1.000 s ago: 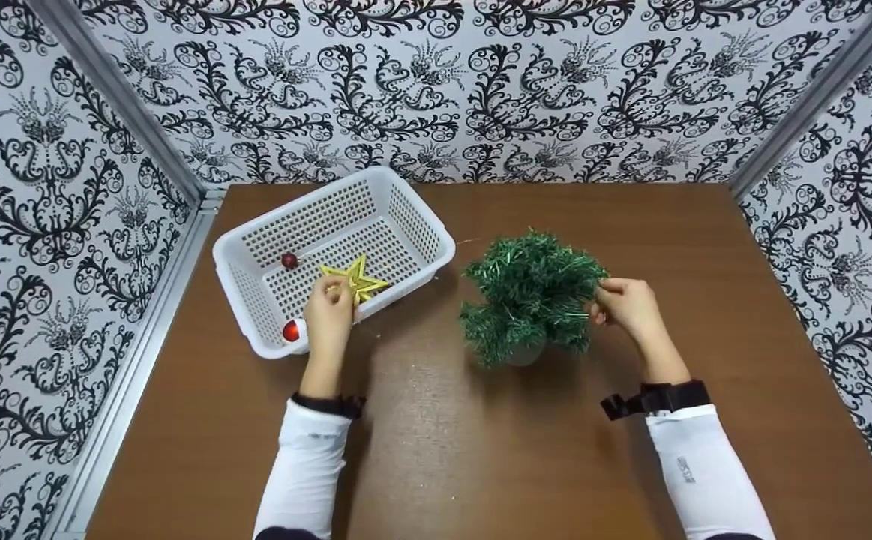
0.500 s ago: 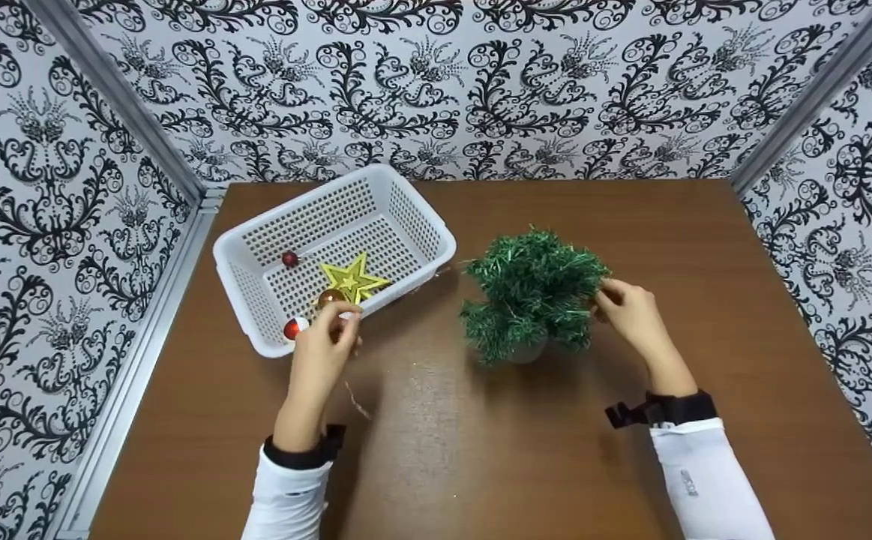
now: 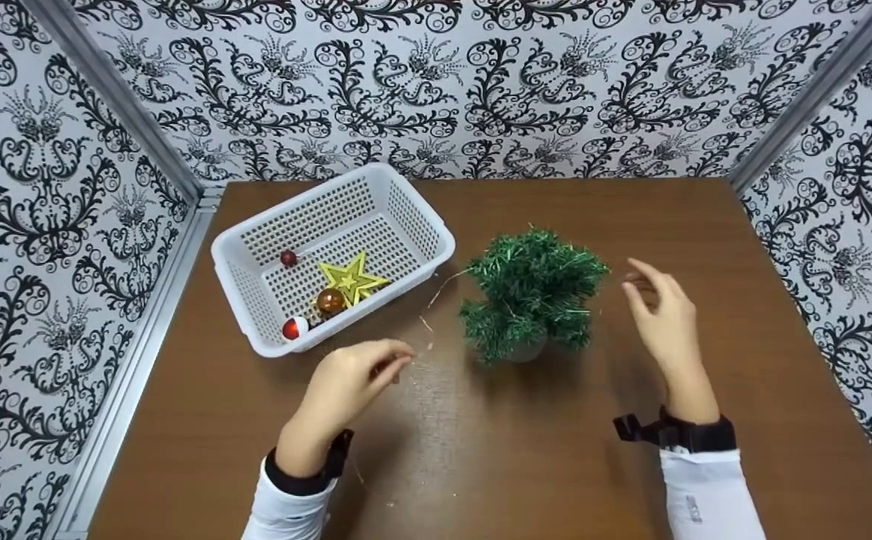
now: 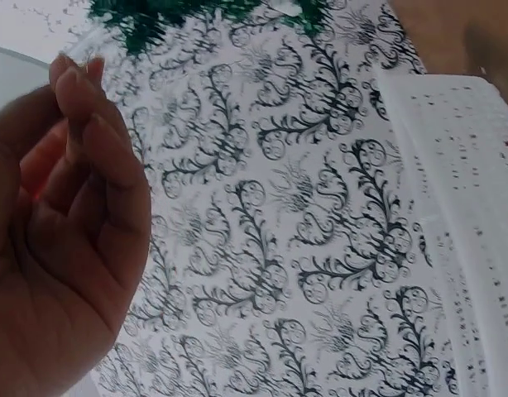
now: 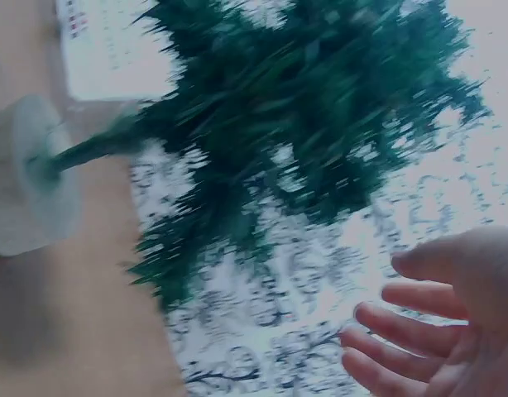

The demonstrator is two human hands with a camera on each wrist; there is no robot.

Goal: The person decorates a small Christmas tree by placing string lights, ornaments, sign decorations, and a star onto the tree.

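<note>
The brown wooden surface (image 3: 675, 232) meets walls (image 3: 421, 90) papered with black scrollwork on white. The white plastic basket (image 3: 316, 225) at my left holds a yellow star (image 3: 349, 279), an amber ball (image 3: 331, 301) and two reddish balls (image 3: 288, 258). Between my hands stands the small artificial tree (image 3: 533, 289). My left hand (image 3: 353, 379) pinches a thin wire (image 3: 446, 282) leading to the tree, hard to trace; my right hand (image 3: 664, 322), fingers relaxed, thumb apart, is just beside the tree. Branches partly hide its base (image 3: 525, 349).
</note>
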